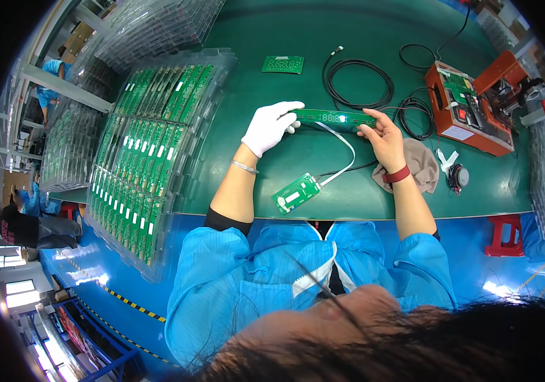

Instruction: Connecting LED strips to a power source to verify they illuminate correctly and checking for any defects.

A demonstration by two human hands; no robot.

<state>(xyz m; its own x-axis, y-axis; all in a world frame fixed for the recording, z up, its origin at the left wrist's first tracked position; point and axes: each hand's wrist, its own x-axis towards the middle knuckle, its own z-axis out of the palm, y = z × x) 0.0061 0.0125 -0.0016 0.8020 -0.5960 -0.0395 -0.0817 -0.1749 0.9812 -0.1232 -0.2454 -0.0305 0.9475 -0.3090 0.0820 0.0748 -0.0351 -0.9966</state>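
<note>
Seven-segment display PCB [330, 117] is up between your hands over the green bench [247, 89], digits lit. Left grip?

– Your white-gloved left hand [270, 129] pinches its left end, fingers along the top, thumb lower; forearm slants up and inward.

And right?

– Your bare right hand [386, 142] pinches the right end, index finger at the upper edge, thumb at the lower. Forearm leans up and left, red wristband [396, 174] on the wrist.

Wiring?

– White cable [351, 154] loops from your strip's lower edge down to a second green PCB [296, 193], flat on the bench below your hands. Brown cloth [417, 165] lies just beside your right wrist.
</note>
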